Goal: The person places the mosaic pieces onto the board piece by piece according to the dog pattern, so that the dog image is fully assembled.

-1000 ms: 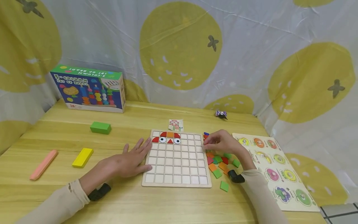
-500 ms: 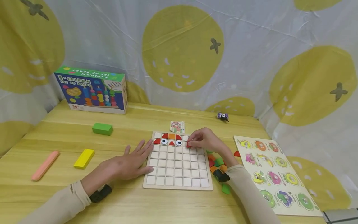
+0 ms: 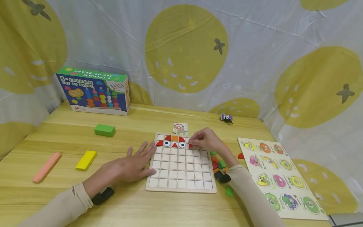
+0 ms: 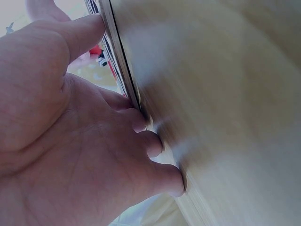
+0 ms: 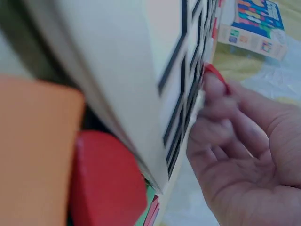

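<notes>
A wooden grid board point(image 3: 181, 186) lies on the table. Its top rows hold red curved tiles, an orange square tile point(image 3: 175, 138), two round eye tiles point(image 3: 167, 143) and a small red triangle point(image 3: 174, 145). My left hand point(image 3: 134, 165) rests against the board's left edge, fingers spread and fairly straight. Over the second row, just right of the right eye tile, my right hand point(image 3: 206, 140) pinches a red tile point(image 5: 217, 76) between thumb and finger. In the head view the fingers cover most of that tile.
Loose coloured tiles point(image 3: 216, 163) lie right of the board, partly hidden by my right wrist. A fruit puzzle board point(image 3: 270, 171) lies farther right. Behind the board is a small pattern card point(image 3: 180, 128). Blocks point(image 3: 86, 160) and a bead-set box point(image 3: 93, 93) stand left.
My right hand has moved left from the loose tiles onto the board with a red tile, then slightly farther left along the second row. The left hand stays at the board's edge.
</notes>
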A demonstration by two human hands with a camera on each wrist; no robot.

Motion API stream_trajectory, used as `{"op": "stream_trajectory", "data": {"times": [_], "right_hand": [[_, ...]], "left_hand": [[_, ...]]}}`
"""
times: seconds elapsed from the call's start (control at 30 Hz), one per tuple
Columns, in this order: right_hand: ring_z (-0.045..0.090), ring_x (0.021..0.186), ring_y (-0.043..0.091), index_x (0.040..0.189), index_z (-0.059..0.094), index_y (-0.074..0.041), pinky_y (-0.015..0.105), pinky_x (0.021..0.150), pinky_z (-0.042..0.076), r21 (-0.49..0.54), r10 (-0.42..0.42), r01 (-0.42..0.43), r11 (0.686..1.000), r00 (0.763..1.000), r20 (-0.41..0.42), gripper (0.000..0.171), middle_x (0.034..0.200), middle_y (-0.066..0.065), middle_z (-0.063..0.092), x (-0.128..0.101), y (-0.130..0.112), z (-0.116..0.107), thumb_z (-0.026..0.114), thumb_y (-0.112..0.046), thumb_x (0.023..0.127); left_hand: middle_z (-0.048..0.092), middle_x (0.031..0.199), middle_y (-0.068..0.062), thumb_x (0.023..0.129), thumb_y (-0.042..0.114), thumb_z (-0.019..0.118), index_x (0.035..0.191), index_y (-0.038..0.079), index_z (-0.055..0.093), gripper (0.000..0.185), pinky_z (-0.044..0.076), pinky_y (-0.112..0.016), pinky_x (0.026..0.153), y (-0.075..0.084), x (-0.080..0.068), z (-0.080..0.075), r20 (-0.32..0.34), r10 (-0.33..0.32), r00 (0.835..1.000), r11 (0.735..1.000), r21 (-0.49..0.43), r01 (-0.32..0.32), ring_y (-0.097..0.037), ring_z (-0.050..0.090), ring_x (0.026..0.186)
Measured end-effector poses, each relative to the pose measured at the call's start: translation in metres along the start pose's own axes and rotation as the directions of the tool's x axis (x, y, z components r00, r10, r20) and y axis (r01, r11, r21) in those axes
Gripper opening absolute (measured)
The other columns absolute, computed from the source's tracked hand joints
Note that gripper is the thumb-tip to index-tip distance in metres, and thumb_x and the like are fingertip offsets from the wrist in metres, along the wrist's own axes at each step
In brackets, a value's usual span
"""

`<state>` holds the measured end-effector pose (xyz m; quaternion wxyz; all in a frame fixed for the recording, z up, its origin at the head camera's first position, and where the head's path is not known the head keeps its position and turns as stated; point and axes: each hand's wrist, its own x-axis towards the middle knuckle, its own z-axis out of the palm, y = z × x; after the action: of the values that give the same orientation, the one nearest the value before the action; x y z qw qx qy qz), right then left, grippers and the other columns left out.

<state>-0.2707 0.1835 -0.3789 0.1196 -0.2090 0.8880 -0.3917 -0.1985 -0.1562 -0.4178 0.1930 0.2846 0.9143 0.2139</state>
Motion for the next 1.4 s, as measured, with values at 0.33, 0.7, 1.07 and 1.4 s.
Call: {"op": "stream_trajectory", "data": {"times": [0.33, 0.7, 1.07, 1.4], "right_hand": [[0.059, 0.071, 0.013, 0.088, 0.086, -0.008, 0.027, 0.065, 0.047, -0.074, 0.106, -0.112, 0.991, 0.991, -0.085, 0.013, 0.08, 0.001, 0.079, -0.001, 0.001, 0.0, 0.084, -0.017, 0.097], [0.063, 0.063, 0.011, 0.089, 0.084, -0.007, 0.027, 0.061, 0.051, -0.124, 0.059, -0.068, 0.99, 0.995, -0.078, 0.014, 0.074, 0.001, 0.076, 0.001, 0.0, 0.001, 0.087, -0.02, 0.094], [0.065, 0.072, 0.011, 0.091, 0.084, -0.004, 0.027, 0.068, 0.056, -0.113, 0.02, -0.019, 0.993, 1.0, 0.006, 0.006, 0.082, 0.001, 0.078, -0.003, -0.002, -0.004, 0.089, -0.005, 0.088], [0.065, 0.071, 0.01, 0.088, 0.083, -0.006, 0.026, 0.067, 0.056, -0.138, -0.015, 0.018, 0.99, 1.0, 0.023, 0.006, 0.081, -0.001, 0.077, -0.003, -0.002, -0.001, 0.089, -0.007, 0.09]], "left_hand": [[-0.003, 0.181, -0.019, 0.108, 0.06, 0.055, 0.172, 0.001, 0.01, 0.098, -0.01, -0.084, 0.117, 0.015, -0.01, -0.011, 0.009, 0.035, 0.999, 0.998, -0.059, -0.035, -0.047, -0.008, 0.165], [-0.005, 0.181, -0.017, 0.108, 0.065, 0.051, 0.173, 0.004, 0.009, 0.099, -0.008, -0.085, 0.116, 0.0, -0.002, -0.003, 0.001, 0.05, 0.999, 0.998, -0.037, -0.05, -0.046, -0.009, 0.165], [-0.007, 0.181, -0.011, 0.107, 0.066, 0.052, 0.173, 0.007, 0.006, 0.1, -0.005, -0.08, 0.122, 0.002, -0.002, 0.0, 0.006, 0.003, 1.0, 1.0, 0.011, -0.003, -0.038, -0.01, 0.166], [-0.007, 0.182, -0.013, 0.108, 0.066, 0.05, 0.174, 0.006, 0.006, 0.1, -0.008, -0.084, 0.117, 0.001, -0.003, -0.001, -0.008, 0.043, 0.999, 0.999, -0.027, -0.043, -0.043, -0.01, 0.166]]}}
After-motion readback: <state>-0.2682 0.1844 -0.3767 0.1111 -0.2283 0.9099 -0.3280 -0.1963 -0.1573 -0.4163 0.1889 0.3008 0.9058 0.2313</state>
